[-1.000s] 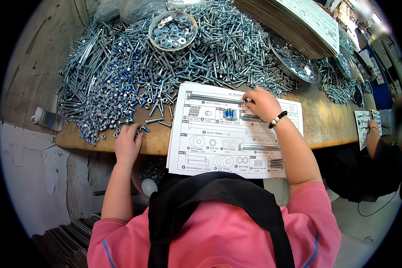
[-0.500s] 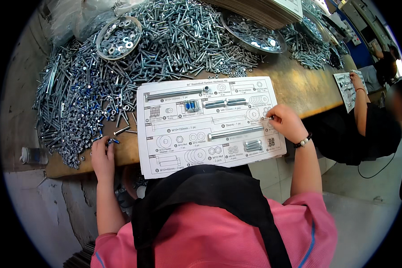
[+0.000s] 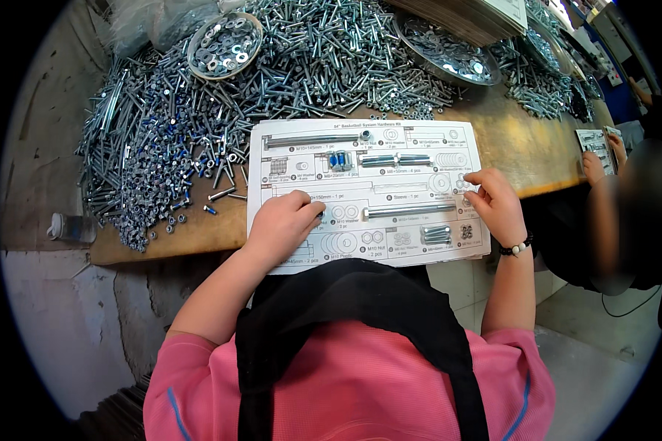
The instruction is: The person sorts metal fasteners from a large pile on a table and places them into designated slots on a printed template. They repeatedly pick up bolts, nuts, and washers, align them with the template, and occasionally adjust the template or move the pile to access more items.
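Observation:
A printed sheet (image 3: 346, 195) with part outlines lies on a stack of paper at the table edge in front of me. My left hand (image 3: 290, 220) is over its left part, fingertips closed around a small dark piece too hidden to name. My right hand (image 3: 499, 209) is at the sheet's right edge, thumb and forefinger close together; whatever is between them is too small to tell. On the sheet lie a long bolt (image 3: 312, 140) with a nut (image 3: 365, 135), blue-patched bolts (image 3: 340, 161), two-part bolts (image 3: 396, 160), another long bolt (image 3: 412, 212), short bolts (image 3: 436, 234) and small nuts (image 3: 466, 232).
A large heap of bolts (image 3: 309, 59) and a pile of nuts (image 3: 147, 198) cover the wooden table. Washers fill a round bowl (image 3: 225, 45) and a metal dish (image 3: 445, 51). A paper stack (image 3: 478, 18) stands behind. Another person's hand (image 3: 593, 168) is at the right.
My left hand has moved from the nut pile rightward onto the sheet. A blue-patched bolt remains at the table edge. My right hand stays by the sheet's right edge, and the view has shifted.

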`<state>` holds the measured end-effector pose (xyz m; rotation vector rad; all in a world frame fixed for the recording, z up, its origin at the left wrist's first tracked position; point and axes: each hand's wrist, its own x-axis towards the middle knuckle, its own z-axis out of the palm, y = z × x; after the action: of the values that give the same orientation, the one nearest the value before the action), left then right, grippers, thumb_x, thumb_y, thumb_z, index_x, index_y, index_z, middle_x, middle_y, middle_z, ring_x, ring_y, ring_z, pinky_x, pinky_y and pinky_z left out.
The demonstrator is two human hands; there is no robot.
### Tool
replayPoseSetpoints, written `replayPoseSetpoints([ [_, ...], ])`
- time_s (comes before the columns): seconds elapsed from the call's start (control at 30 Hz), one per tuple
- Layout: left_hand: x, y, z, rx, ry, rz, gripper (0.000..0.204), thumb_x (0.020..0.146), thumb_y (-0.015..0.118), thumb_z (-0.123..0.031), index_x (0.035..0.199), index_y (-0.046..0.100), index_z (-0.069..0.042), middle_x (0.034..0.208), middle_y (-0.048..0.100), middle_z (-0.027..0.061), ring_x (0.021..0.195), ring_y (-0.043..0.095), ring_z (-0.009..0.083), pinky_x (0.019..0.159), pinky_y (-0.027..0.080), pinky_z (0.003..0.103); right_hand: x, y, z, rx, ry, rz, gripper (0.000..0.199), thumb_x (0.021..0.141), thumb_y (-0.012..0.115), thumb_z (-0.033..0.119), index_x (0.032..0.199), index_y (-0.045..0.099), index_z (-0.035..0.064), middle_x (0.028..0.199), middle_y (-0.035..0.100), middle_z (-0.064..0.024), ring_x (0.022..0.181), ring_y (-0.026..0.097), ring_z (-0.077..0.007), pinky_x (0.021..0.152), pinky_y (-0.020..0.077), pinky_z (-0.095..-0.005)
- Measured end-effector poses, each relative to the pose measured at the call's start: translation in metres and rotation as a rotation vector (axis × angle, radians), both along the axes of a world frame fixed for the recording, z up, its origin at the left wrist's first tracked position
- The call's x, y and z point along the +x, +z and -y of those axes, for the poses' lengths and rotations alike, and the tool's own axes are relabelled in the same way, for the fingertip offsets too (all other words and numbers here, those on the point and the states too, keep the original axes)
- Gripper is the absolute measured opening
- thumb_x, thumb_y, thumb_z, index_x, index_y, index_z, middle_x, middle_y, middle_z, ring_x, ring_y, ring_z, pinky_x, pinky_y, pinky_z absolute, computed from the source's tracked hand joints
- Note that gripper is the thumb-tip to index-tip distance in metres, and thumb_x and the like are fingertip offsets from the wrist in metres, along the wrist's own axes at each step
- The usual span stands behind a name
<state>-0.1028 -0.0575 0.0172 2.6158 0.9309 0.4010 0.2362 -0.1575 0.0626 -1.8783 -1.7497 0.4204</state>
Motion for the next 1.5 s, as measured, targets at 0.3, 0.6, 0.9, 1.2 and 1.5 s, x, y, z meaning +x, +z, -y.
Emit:
replayPoseSetpoints([
  [0.3,-0.013,-0.003,0.021,-0.113,0.162,0.009,0.024,0.073,0.066,-0.015,0.095,0.060,-0.008,0.086,0.056,0.0098,0.078,0.056,0.0291,0.067,0.046,0.038,0.004,-0.003,0.002,0.040,0.006,-0.033,0.020,0.074,0.064,0.002,0.094,0.059,0.0022,0.084,0.054,-0.0072,0.059,0.049,-0.0150,0.056,0.0416,-0.0260],
  [0.6,0.045,-0.013,0.029,-0.112,-0.237,0.134,0.024,0.070,0.069,-0.015,0.092,0.061,-0.009,0.080,0.056,0.0077,0.074,0.057,0.0265,0.063,0.046,0.037,-0.010,-0.002,-0.007,0.097,0.075,-0.109,0.019,0.074,0.063,0.001,0.092,0.059,0.0017,0.081,0.054,-0.0066,0.057,0.048,-0.0147,0.055,0.0408,-0.0258],
  [0.9,0.044,0.003,0.023,-0.114,-0.062,0.198,0.034,0.064,0.074,-0.020,0.092,0.058,-0.009,0.085,0.055,0.0073,0.076,0.056,0.0264,0.064,0.046,0.036,-0.014,-0.007,-0.006,0.047,0.064,-0.150,0.019,0.074,0.064,0.003,0.093,0.059,0.0017,0.080,0.054,-0.0067,0.057,0.048,-0.0152,0.054,0.0408,-0.0268],
  [1.2,0.001,-0.001,-0.004,-0.097,0.009,0.054,0.025,0.067,0.070,-0.017,0.088,0.060,-0.008,0.083,0.056,0.0071,0.081,0.055,0.0269,0.071,0.044,0.037,-0.027,-0.008,-0.020,0.019,0.125,-0.156,0.020,0.074,0.064,0.003,0.093,0.060,0.0037,0.082,0.056,-0.0071,0.058,0.050,-0.0156,0.054,0.0416,-0.0259],
  [1.5,-0.013,0.013,-0.032,-0.044,0.066,0.146,0.034,0.068,0.072,-0.023,0.096,0.058,-0.009,0.085,0.054,0.0083,0.080,0.056,0.0263,0.068,0.045,0.035,-0.038,-0.002,-0.031,0.023,0.204,-0.154,0.019,0.072,0.065,0.004,0.091,0.061,0.0030,0.080,0.055,-0.0081,0.059,0.050,-0.0186,0.054,0.0417,-0.0274],
])
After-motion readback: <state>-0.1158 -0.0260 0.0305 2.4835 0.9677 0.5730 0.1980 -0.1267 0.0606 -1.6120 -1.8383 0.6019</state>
